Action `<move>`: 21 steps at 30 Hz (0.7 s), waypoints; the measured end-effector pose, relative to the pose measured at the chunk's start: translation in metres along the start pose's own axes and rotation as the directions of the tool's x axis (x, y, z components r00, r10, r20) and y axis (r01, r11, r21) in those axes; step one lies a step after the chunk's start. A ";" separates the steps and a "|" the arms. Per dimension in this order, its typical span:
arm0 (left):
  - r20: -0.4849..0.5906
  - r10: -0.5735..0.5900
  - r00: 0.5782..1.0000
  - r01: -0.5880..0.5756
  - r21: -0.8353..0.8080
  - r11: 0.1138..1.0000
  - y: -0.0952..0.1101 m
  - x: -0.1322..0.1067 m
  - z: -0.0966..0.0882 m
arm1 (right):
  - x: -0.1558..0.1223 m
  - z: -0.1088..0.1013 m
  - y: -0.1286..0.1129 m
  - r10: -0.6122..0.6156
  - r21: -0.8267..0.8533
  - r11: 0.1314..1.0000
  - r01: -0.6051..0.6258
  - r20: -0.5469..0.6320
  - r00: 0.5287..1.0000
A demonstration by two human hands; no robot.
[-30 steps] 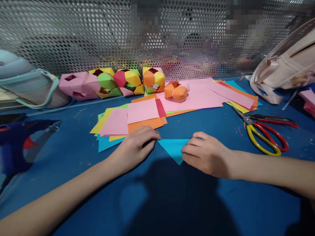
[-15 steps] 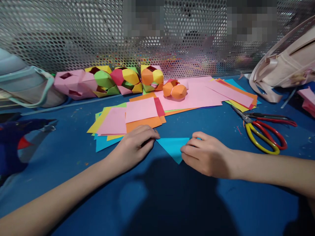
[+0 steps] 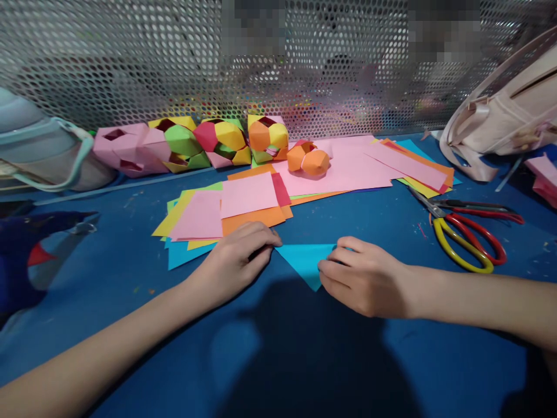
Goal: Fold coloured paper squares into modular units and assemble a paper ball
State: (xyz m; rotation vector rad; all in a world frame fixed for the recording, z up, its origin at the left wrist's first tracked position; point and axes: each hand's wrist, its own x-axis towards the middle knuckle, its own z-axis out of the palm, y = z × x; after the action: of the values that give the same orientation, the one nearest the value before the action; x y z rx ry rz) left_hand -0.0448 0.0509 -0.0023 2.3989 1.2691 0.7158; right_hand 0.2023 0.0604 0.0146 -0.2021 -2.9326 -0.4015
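A sheet of bright blue paper (image 3: 303,260), folded into a triangle, lies on the blue table with its long straight edge at the far side and a point toward me. My left hand (image 3: 243,255) has curled fingers, thumb and fingertips pinching its left corner. At the right side, my right hand (image 3: 361,273) closes on the paper with bent fingers, covering the right corner. Just beyond my left hand is a pile of coloured paper squares (image 3: 200,215), with a pink square (image 3: 248,194) over orange ones beside it.
Folded paper balls (image 3: 224,142) line the mesh panel (image 3: 152,58), and an orange one (image 3: 308,159) sits on pink sheets (image 3: 348,165). Scissors (image 3: 463,238) with red and yellow handles lie at right, near a pale bag (image 3: 505,110). A glue gun (image 3: 30,249) is at left.
Almost nothing differs. The view has shifted very slightly, and both hands stay at the corners of the blue paper.
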 end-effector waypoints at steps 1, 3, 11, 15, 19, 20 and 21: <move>0.001 0.000 1.000 0.000 -0.001 1.000 0.000 0.000 0.000 | 0.000 0.000 0.000 -0.008 -0.003 1.000 0.008 0.004 1.000; 0.001 0.000 1.000 0.000 -0.002 1.000 0.000 0.000 0.000 | -0.001 0.000 0.000 -0.017 -0.009 1.000 0.017 0.013 1.000; -0.005 0.005 1.000 -0.005 0.013 1.000 0.000 0.001 0.000 | -0.002 0.003 -0.002 0.003 -0.016 1.000 -0.003 -0.014 1.000; -0.007 -0.003 1.000 0.003 0.014 1.000 0.001 0.000 0.000 | -0.001 0.003 -0.002 0.001 -0.013 1.000 -0.002 -0.015 1.000; -0.011 -0.008 1.000 0.008 0.023 1.000 0.001 0.000 0.001 | -0.001 0.001 -0.002 -0.010 -0.012 1.000 0.010 0.021 1.000; -0.012 -0.007 1.000 0.008 0.025 1.000 0.001 0.001 0.000 | -0.001 0.000 -0.003 -0.013 -0.012 1.000 0.013 0.033 0.999; -0.014 -0.007 1.000 0.007 0.027 1.000 0.001 0.001 0.000 | -0.001 -0.001 -0.003 -0.015 -0.009 1.000 0.015 0.047 0.999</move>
State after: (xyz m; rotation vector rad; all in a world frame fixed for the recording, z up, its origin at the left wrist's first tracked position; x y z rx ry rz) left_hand -0.0435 0.0510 -0.0009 2.4137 1.2995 0.7187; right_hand 0.2035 0.0573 0.0143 -0.1938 -2.9807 -0.4189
